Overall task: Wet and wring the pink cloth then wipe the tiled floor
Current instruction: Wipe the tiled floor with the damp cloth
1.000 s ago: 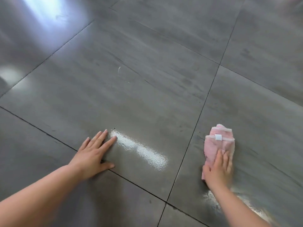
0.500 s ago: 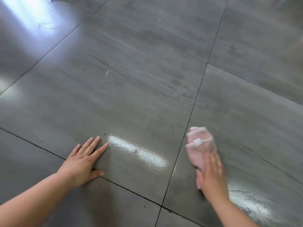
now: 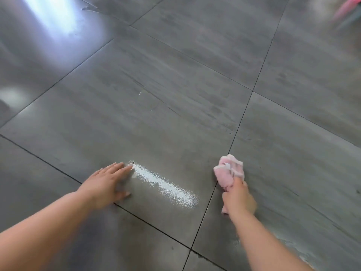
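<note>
The pink cloth lies bunched on the grey tiled floor, right on a dark grout line at lower right of centre. My right hand presses down on its near end, with the fingers closed over it. My left hand rests flat on the tile to the left, fingers together and spread forward, holding nothing. A shiny wet streak runs between the two hands.
Large grey tiles with dark grout lines fill the view. A small white speck lies on the middle tile. Bright window glare reflects at upper left. A blurred pink object shows at the top right corner.
My right hand has slid the cloth leftward across the tile onto the grout line, and the cloth has bunched up. My left hand has stayed planted on the floor.
</note>
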